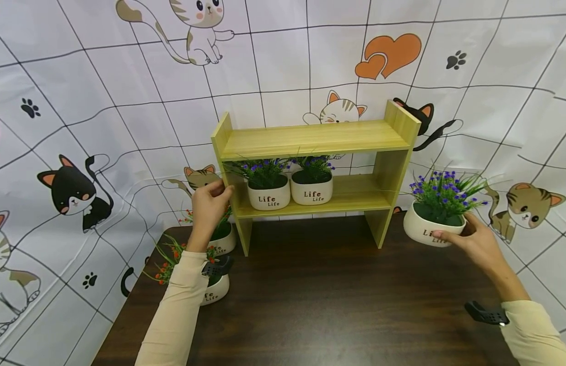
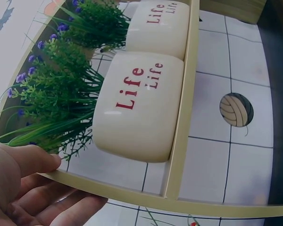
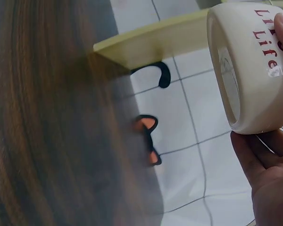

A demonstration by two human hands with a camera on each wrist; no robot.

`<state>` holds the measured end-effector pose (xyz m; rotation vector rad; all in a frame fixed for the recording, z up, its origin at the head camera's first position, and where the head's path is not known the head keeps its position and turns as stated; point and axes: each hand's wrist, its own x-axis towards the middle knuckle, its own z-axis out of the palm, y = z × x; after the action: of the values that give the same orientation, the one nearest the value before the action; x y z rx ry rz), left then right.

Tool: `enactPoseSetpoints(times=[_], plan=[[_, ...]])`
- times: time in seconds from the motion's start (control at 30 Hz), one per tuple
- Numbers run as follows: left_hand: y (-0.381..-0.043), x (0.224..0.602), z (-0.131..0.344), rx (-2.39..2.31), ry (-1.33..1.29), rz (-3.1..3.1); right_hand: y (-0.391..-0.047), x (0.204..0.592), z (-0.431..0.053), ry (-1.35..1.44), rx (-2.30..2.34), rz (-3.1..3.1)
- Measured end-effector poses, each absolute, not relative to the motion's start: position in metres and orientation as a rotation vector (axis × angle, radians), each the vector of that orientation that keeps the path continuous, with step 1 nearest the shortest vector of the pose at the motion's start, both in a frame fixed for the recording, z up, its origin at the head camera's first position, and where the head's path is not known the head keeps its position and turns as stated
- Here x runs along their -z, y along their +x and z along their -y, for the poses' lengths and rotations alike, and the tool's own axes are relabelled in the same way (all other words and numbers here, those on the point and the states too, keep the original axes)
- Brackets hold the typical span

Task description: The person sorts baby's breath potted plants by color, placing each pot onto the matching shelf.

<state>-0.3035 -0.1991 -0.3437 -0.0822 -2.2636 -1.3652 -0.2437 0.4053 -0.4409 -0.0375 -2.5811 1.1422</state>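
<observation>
My left hand (image 1: 208,207) grips the left side panel of a small two-tier wooden shelf (image 1: 316,138). In the left wrist view the thumb (image 2: 40,159) lies inside the panel's edge and the fingers outside it. To the right of the shelf, my right hand (image 1: 481,246) holds a white flowerpot (image 1: 422,226) with purple flowers and "Life" lettering, raised off the table; its underside (image 3: 230,84) faces the right wrist camera. Two matching purple-flowered pots, one at the left (image 1: 269,197) and one beside it (image 1: 312,192), stand on the lower tier.
Two white pots with red-orange flowers stand on the dark wooden table (image 1: 310,305) left of the shelf: a rear pot (image 1: 224,243) and a nearer pot (image 1: 217,291), partly behind my left arm. A tiled, cat-patterned wall covering (image 1: 283,66) hangs behind the table.
</observation>
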Motion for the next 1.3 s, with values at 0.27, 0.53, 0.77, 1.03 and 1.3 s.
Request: enactPoseSetpoints(times=[0.27,0.53,0.77,1.03,1.3], plan=[[-0.304,0.344,0.199,1.345,-0.085,2.253,-0.240,0.424,-0.390,0.058,-1.175,2.522],[-0.305,0.344,0.199,1.342,-0.066,2.268,-0.234,0.409,-0.370,0.142,-1.165,2.510],[-0.305,0.345,0.200,1.345,-0.061,2.272,-0.236,0.400,-0.351,0.218,-1.201,2.469],[-0.306,0.347,0.200,1.362,-0.063,2.265,-0.238,0.393,-0.336,0.277,-1.195,2.461],[-0.307,0.346,0.201,1.362,-0.063,2.259,-0.239,0.382,-0.321,0.308,-1.187,2.483]])
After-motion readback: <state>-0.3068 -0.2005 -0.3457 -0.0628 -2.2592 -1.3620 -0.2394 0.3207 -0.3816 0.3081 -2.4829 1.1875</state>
